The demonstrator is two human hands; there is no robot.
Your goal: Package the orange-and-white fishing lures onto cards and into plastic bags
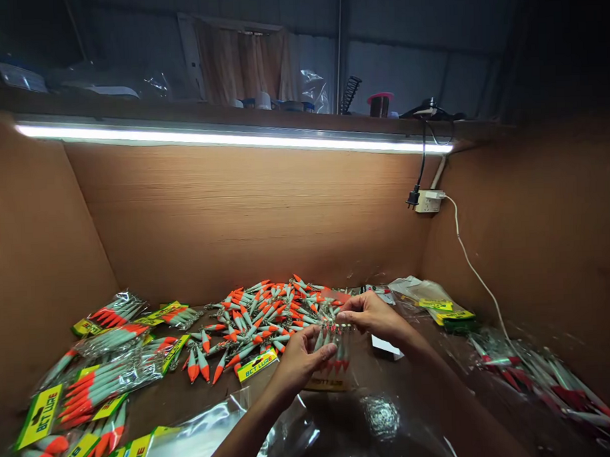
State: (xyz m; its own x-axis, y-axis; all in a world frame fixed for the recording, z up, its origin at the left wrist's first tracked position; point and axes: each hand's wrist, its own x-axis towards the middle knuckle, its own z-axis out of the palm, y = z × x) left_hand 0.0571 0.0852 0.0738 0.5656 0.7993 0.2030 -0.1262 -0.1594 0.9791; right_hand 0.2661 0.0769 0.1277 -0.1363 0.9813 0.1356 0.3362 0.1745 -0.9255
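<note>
A clear plastic bag of fishing lures (pixel 342 356) is held up between my hands. Its pale lures point their orange tips downward, with metal fittings lined up along the top. My left hand (pixel 304 362) grips the bag's left side, thumb across the front. At the upper edge, my right hand (pixel 373 316) is closed in a pinch by the metal fittings; the exact contact is partly hidden by the fingers. Just behind lies a big heap of loose orange-and-pale lures (pixel 261 317). A yellow header card (pixel 258 365) rests at the heap's front edge, left of my left hand.
Filled lure packs (pixel 110 375) are piled on the left. Empty clear bags (pixel 202 425) lie in front. More bags with yellow cards (pixel 438 304) sit at back right, and red-and-white packs (pixel 545 380) at far right. A white cable (pixel 469 256) hangs from a power outlet (pixel 428 201).
</note>
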